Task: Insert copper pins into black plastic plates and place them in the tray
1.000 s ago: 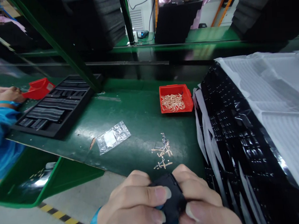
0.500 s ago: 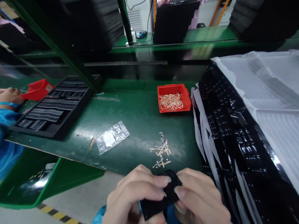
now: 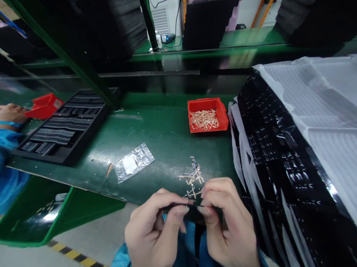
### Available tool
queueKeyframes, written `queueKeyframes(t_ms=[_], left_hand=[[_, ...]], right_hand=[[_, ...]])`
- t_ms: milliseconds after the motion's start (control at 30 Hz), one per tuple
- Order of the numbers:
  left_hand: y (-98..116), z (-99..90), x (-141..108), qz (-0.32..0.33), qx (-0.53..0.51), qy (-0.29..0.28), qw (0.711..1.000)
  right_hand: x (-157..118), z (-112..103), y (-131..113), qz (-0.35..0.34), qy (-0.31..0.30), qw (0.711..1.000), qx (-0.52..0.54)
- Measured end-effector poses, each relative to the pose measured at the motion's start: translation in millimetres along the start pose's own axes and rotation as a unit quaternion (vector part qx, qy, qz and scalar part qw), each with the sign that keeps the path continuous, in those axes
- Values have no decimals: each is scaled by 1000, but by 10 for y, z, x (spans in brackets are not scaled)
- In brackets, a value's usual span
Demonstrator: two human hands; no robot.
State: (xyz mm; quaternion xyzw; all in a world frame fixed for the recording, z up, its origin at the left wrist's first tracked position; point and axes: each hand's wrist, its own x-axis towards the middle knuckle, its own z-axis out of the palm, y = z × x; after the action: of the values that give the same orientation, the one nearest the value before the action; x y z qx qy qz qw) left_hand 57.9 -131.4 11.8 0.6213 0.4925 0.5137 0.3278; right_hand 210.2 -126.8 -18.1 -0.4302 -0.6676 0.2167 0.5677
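A thin, flat black piece (image 3: 192,205) is held at the bench's front edge and seen nearly edge-on. My left hand (image 3: 156,230) pinches its left end between thumb and fingers. On the other end, my right hand (image 3: 229,222) grips it the same way, the two thumbs close together. Just beyond my fingertips lies a loose pile of small tan and silvery strips (image 3: 194,176). Part of the black piece is hidden by my fingers, and its exact kind cannot be made out.
A red bin (image 3: 225,119) holds similar strips. Left are a clear zip bag (image 3: 134,163), a black compartment tray (image 3: 67,153) and a green tub (image 3: 49,236). Stacked black trays with white sheets (image 3: 341,161) rise at right. A co-worker's hands (image 3: 11,114) work at far left.
Both hands have tipped the black piece from showing its broad face to nearly edge-on. My hands have shifted slightly up and forward, the right one more plainly.
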Motion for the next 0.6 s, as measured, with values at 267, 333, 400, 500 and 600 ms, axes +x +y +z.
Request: queueKeyframes(t_ms=[267, 333, 400, 500, 600], left_hand=[[105, 118, 36, -141, -20, 76, 987], [100, 111, 49, -163, -39, 91, 982], [56, 75, 67, -158, -63, 82, 982], [-72, -17, 101, -33, -88, 27, 995], [-207, -120, 124, 156, -90, -36, 983]], right_hand=[[-56, 96, 0, 95, 7, 992, 84], [-50, 92, 47, 131, -9, 984, 124], [-41, 84, 90, 163, -15, 972, 172], [-42, 82, 126, 163, 8, 961, 225], [-74, 81, 142, 121, 37, 965, 230]])
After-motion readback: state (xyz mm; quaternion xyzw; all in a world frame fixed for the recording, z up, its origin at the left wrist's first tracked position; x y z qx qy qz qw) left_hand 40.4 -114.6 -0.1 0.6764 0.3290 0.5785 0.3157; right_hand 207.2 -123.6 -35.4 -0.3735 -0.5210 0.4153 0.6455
